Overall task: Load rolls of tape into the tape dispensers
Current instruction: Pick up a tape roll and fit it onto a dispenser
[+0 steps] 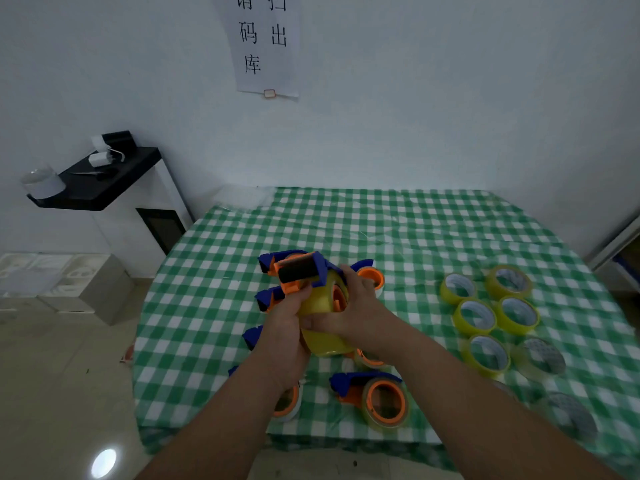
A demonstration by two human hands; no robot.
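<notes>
Above the checked table [415, 237], the left hand [287, 327] grips a blue-and-orange dispenser [301, 270] while the right hand [349, 306] curls its fingers round the yellow tape roll [320, 303], seating it. Next probably comes threading the tape end over the roller; 5 spare rolls [476, 315] wait nearby.

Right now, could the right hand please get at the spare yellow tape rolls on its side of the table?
Probably not at once: the right hand and the left hand both grip the dispenser with its yellow roll. Otherwise the loose rolls lie unobstructed on the checked tablecloth.
</notes>
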